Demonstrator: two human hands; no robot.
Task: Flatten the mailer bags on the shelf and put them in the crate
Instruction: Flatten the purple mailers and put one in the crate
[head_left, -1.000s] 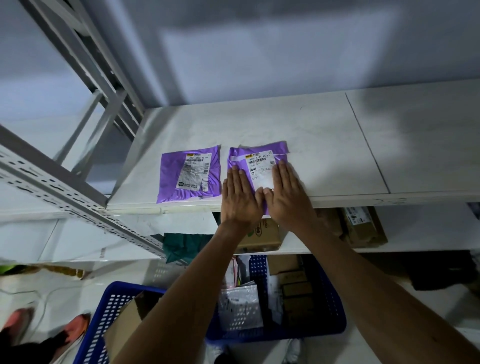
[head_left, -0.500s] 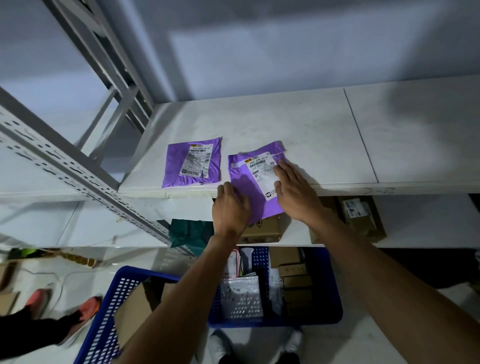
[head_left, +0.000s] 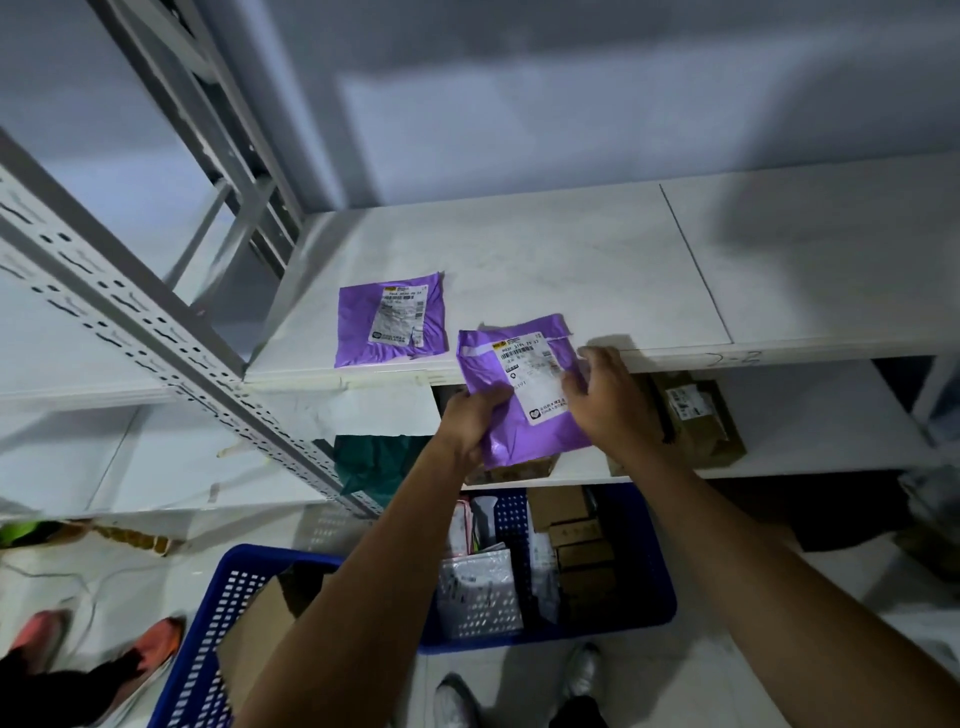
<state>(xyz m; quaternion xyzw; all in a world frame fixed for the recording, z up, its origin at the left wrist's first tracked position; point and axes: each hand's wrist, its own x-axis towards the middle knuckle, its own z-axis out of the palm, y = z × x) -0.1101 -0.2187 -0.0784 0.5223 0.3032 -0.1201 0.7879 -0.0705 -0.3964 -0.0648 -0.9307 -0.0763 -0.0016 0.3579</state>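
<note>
A plain grey wall (head_left: 571, 93) rises behind white metal shelving with a perforated grey upright (head_left: 156, 338). The light is dim and bluish. Below lies a pale floor (head_left: 519, 675).

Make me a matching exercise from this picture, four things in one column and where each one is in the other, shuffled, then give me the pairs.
Things:
1. held mailer bag
2. second mailer bag
3. blue crate
4. brown box

Places:
A. on the floor below the shelves
B. flat on the top shelf
C. on the lower shelf, right
D. between the left hand and right hand, at the shelf edge

Pairs: 1-D, 2-B, 3-A, 4-C
</note>
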